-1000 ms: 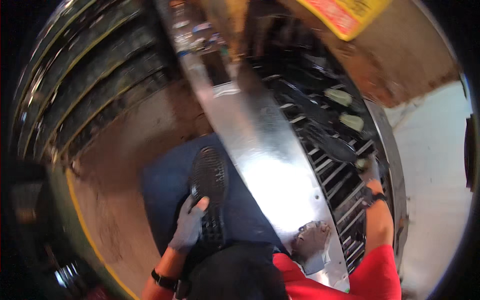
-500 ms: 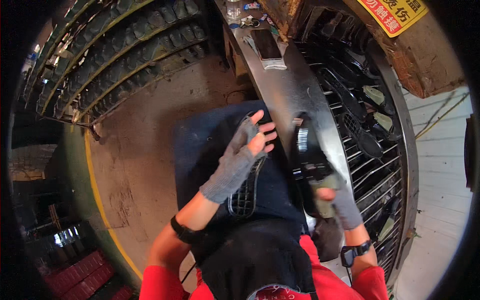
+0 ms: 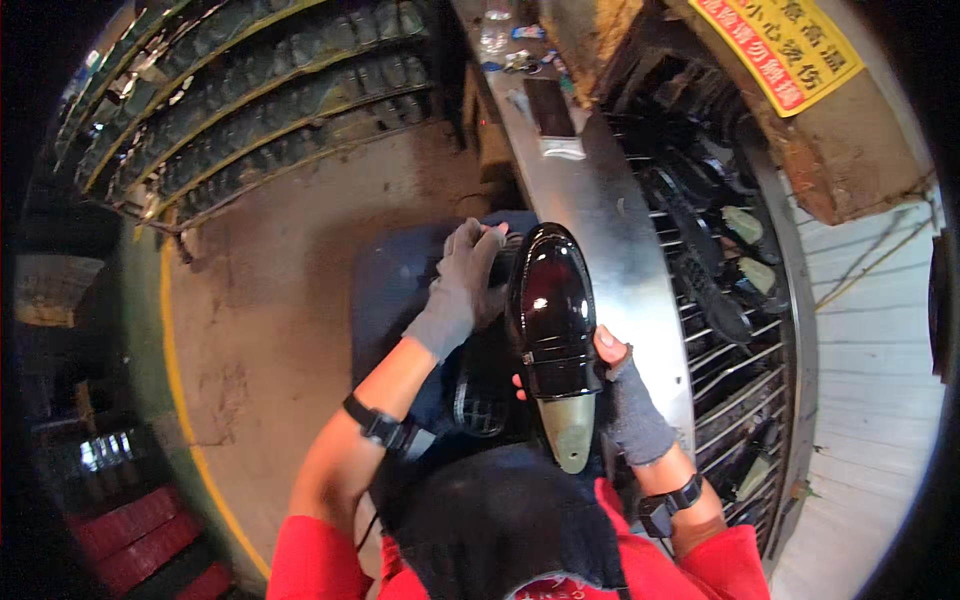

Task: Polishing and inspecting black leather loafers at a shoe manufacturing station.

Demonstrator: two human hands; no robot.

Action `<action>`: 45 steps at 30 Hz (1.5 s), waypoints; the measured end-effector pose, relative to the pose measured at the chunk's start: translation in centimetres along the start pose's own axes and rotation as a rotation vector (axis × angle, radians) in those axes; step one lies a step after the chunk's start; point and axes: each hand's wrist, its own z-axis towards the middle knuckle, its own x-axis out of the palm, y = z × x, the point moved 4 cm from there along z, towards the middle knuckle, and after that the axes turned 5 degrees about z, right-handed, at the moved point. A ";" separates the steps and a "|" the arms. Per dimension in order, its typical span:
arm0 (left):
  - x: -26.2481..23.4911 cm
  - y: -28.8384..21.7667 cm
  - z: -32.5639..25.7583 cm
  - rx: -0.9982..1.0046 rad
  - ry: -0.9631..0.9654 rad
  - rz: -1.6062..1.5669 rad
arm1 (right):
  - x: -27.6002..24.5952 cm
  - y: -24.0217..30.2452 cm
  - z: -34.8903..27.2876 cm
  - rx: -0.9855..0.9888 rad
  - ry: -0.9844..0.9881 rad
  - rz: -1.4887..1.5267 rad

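Observation:
My right hand (image 3: 637, 410), in a grey fingerless glove, grips a glossy black shoe upper (image 3: 552, 300) by its side, thumb on the near right and a fingertip showing at the left. A grey-green shoe last (image 3: 568, 435) sticks out of its heel end, and the toe points away from me. To the left, my left hand (image 3: 458, 285), gloved alike, has its fingers curled over the far end of a black shoe sole (image 3: 480, 402) with a grid-patterned face. That sole lies over the dark blue cloth (image 3: 385, 275) on my lap; the shoe hides part of it.
A metal ledge (image 3: 590, 190) runs along my right, bearing a phone (image 3: 549, 108) and a clear bottle (image 3: 495, 30). Beyond it, a barred rack (image 3: 715, 365) holds black shoe parts and lasts. Shelves of dark shoe lasts (image 3: 290, 95) stand far left. A yellow warning sign (image 3: 790, 50) hangs far right.
My right hand has brought the shoe from over the ledge leftward to above my lap, toe now away from me. My left hand's spread fingers have curled onto the sole's far end.

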 end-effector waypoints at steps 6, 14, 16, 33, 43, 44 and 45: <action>-3.0 1.2 0.6 -0.055 0.340 -0.782 | -0.4 1.1 -0.9 -0.066 -0.056 -0.121; -7.4 -0.9 -3.0 0.198 0.235 -1.322 | 1.7 -2.7 2.7 -0.007 0.017 -0.253; -8.0 -0.7 -3.3 0.219 0.274 -1.266 | 0.5 -4.4 3.6 -0.001 0.059 -0.140; -8.6 -2.4 -5.7 0.213 0.413 -1.210 | 0.7 -4.7 3.8 0.041 0.094 -0.048; -11.7 -3.2 -8.8 0.262 0.357 -0.782 | 1.6 -4.9 2.6 0.152 0.080 -0.247; -11.9 -3.5 -9.1 0.261 0.358 -0.770 | 2.1 -4.6 2.3 0.148 0.088 -0.239; -11.7 -3.6 -9.5 0.180 0.386 -0.921 | 2.4 -4.2 2.1 0.145 0.091 -0.292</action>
